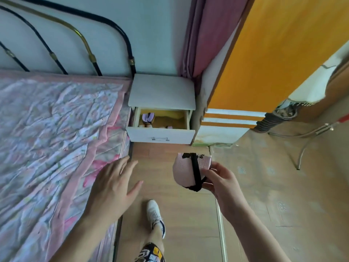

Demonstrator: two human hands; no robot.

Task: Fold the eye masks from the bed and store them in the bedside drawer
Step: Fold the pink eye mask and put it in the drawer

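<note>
Over the floor beside the bed, right hand (220, 178) pinches a folded pink fabric eye mask with black strap (188, 170); left hand (113, 184) hangs spread and empty. Storing step, I'd say: next move carries it forward into the open white wooden bedside drawer (160, 136).

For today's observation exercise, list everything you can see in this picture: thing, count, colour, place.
Bed: one, pink floral cover, left.
Headboard: one, black and brass bars, top left.
Nightstand: one, white, beside the bed.
Drawer: one, white, pulled open, small items inside.
Curtain: one, pink, top centre.
Door: one, orange, right.
Eye mask: one, pink with black strap, in the right hand.
Shoe: one, white, on the floor.
Left hand: open, over the bed edge.
Right hand: holding the eye mask.
</note>
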